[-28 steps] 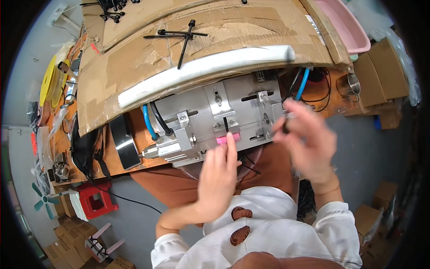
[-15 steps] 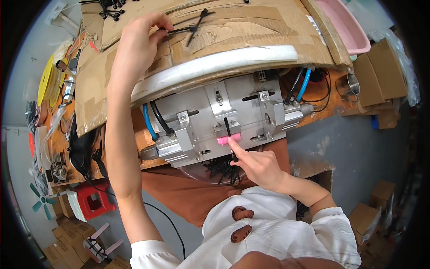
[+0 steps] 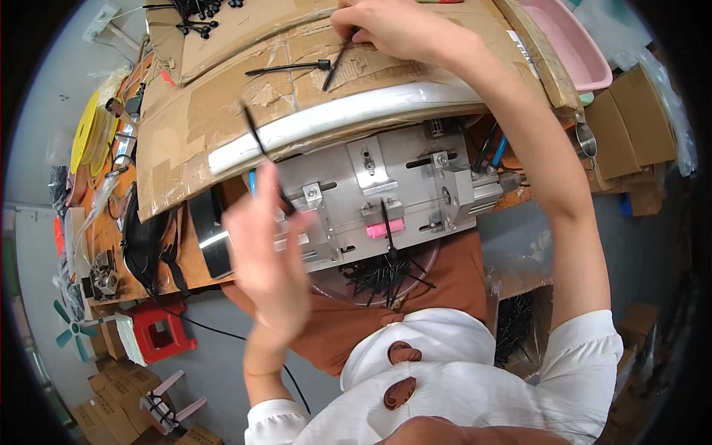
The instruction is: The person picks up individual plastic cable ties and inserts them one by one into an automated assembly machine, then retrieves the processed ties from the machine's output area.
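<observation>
My left hand [image 3: 271, 259], smeared by motion, is raised over the left side of a metal fixture [image 3: 348, 185] with a thin black rod [image 3: 256, 127] between its fingers. On the cardboard [image 3: 215, 111] at the far side, my right hand [image 3: 393, 30] pinches the end of another black rod [image 3: 339, 65]. Beside that one lies a third rod with a knobbed head [image 3: 289, 67]. Across a pink block [image 3: 386, 228] at the fixture's front edge rests one more black rod [image 3: 386, 215], its knobbed end toward me.
A clear tub of black rods [image 3: 371, 278] sits at my lap below the fixture. White foam [image 3: 348, 107] edges the cardboard. Metal clamps [image 3: 460, 189] with hoses flank the fixture. A pink basin [image 3: 575, 44] stands far right, a red stool [image 3: 159, 334] lower left.
My left hand has come down from the cardboard toward me, carrying a black rod. My right hand has left the pink block and reached up to a rod on the cardboard.
</observation>
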The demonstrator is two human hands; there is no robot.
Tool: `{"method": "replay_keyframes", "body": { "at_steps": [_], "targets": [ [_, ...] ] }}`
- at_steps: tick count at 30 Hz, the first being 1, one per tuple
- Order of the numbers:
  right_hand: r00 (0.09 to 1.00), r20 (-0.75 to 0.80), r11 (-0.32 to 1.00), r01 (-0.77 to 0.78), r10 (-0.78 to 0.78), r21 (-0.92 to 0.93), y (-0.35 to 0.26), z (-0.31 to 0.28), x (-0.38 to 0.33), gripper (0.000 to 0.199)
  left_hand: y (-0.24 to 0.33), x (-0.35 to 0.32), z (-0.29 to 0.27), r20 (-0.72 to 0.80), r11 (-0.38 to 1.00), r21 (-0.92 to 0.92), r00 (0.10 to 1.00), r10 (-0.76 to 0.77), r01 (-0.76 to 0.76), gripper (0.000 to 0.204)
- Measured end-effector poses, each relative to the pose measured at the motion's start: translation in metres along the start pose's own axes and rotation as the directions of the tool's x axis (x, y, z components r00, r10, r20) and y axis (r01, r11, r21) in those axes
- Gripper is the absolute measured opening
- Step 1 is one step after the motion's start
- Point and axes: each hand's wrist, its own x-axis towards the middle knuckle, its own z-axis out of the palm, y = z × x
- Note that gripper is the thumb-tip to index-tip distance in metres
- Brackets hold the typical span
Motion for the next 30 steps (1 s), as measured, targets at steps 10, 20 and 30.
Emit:
{"method": "replay_keyframes", "body": {
  "at_steps": [10,20,30],
  "targets": [
    [0.626,0.309,0.113,-0.540,0.716,0.834,-0.051,-0.069,-0.048,0.017,0.061,-0.089,0.042,0.368,0.999,0.008,0.928,-0.050,0.051,0.070],
    [0.735,0.062,0.436,-0.466,0.675,0.770,-0.139,-0.074,-0.145,0.034,0.058,-0.085,0.037,0.494,0.993,0.112,0.869,-0.019,-0.042,0.060],
    [0.854,0.192,0.677,-0.504,0.484,0.536,-0.236,-0.020,-0.167,0.060,-0.027,0.113,0.055,0.170,0.977,0.212,0.985,0.001,-0.037,0.030]
  ]
}}
